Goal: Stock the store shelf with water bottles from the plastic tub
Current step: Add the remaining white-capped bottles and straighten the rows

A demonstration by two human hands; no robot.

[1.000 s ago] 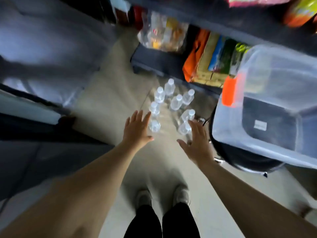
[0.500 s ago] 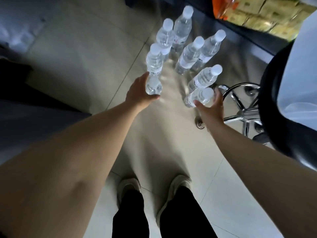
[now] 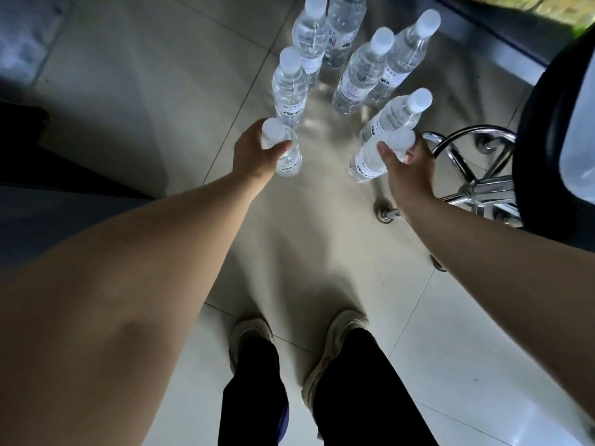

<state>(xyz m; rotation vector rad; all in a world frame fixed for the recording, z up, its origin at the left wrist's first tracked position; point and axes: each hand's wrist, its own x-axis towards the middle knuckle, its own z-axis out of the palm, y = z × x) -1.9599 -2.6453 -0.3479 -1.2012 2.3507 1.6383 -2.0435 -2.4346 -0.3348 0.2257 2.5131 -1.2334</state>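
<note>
Across the whole frame lies a pale tiled floor, viewed from above, with dark furniture edges along the left side. At the right edge stands a black stool on a chrome wheeled base; a translucent plastic tub rests on its seat, only partly in view. At the bottom centre, two dark trouser legs end in light shoes planted on the tiles. Both bare forearms reach from the lower corners toward the upper centre of the frame. Eight clear water bottles with white caps stand on the floor in two rows in the upper centre. The left row holds four bottles, the farthest cut off by the top edge; the right row holds four as well. The left hand grips the nearest left-row bottle at its neck, fingers and thumb curled round it just below the cap. The right hand grips the nearest right-row bottle at its shoulder, thumb on the near side and fingers wrapped round the far side. Both held bottles appear upright, and whether their bases touch the tiles cannot be told. Directly beyond the right-hand bottle stands another bottle, nearly touching it. At the upper right corner, a strip of dark shelf is visible.
</note>
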